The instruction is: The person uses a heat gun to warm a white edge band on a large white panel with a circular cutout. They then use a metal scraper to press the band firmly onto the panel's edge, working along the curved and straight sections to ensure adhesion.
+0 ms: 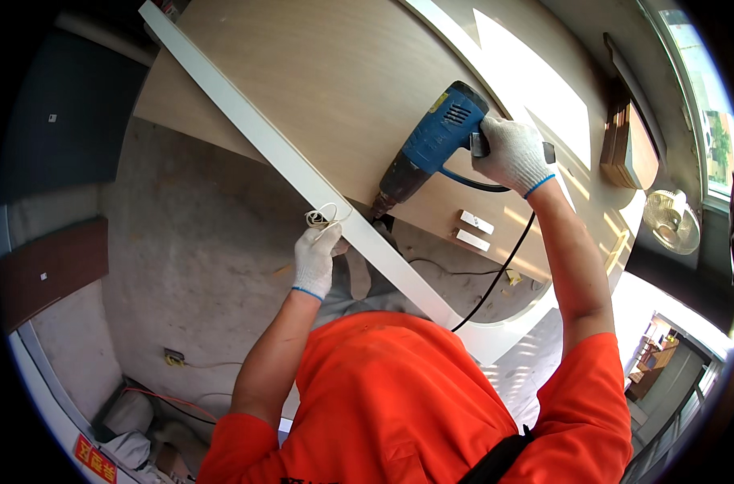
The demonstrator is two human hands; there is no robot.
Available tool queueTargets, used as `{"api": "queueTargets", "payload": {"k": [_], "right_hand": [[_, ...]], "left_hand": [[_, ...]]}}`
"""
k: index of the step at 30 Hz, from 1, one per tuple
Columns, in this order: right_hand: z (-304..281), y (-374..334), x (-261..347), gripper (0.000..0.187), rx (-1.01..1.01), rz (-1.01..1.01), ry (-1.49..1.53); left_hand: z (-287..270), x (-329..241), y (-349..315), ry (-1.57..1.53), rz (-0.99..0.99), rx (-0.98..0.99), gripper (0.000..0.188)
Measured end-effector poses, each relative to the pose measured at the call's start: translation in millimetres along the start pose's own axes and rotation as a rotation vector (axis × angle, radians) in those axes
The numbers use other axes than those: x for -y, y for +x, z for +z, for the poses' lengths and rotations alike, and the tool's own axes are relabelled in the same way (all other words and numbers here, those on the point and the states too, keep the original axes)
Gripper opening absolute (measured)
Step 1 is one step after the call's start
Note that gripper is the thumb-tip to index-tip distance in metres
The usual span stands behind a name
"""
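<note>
My right hand point(513, 153), in a white knit glove, is closed around the handle of a blue heat gun point(441, 133). The gun's dark nozzle points down and left, close to the right edge of a long white strip of board point(254, 129). My left hand point(316, 258), also gloved, pinches a loosely coiled thin cream strip point(322, 216) at the board's left edge. The board runs slantwise from the far left to near my body, where it meets a curved white piece point(496, 335). My left fingertips are partly hidden by the coil.
Beneath the board is a large light-brown tabletop point(294, 56). Two small white blocks point(473, 230) lie near its front edge. The gun's black cord point(504, 270) hangs down past the board. A small fan point(671, 222) and stacked brown panels point(627, 145) stand at the right.
</note>
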State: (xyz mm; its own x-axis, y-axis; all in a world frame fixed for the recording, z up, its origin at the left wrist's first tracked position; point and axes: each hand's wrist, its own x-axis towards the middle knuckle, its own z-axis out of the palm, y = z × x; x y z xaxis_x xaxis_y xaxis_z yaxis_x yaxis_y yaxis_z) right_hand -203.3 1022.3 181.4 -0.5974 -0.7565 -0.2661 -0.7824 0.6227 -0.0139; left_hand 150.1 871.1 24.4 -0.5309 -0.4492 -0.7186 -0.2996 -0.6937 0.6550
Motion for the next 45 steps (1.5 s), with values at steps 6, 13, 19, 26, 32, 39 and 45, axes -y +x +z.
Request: {"api": "queueTargets", "payload": {"k": [6,13,19,26,32,39,45], "right_hand": [[12,-6,8,0.02,-0.144,0.04,0.039],[0,-12,1,0.019,-0.055,0.047,0.085],[13,-11,-3,0.021,-0.129,0.041,0.058],[17,-17,-2,0.021,-0.167,0.097,0.094],[5,-20,-7,0.02,-0.062,0.062,0.09],[10,-22,-8,0.022,-0.067,0.059,0.099],[22,-27,-15,0.024,-0.121,0.035,0.108]], "left_hand": [[4,3,-3,-0.02,-0.007,0.005,0.03],[-23,2,-14,0.004,-0.065,0.009,0.047],[-58,2,-7,-0.031,0.028,-0.307,0.052],[-45,-44,-14,0.62,0.77,-0.251,0.043],[-13,-89,-6,1.32,1.264,0.144,0.076],[-11,-104,6,1.637,1.217,0.312,0.103],[2,-108,13,1.741,1.207,0.382,0.107]]}}
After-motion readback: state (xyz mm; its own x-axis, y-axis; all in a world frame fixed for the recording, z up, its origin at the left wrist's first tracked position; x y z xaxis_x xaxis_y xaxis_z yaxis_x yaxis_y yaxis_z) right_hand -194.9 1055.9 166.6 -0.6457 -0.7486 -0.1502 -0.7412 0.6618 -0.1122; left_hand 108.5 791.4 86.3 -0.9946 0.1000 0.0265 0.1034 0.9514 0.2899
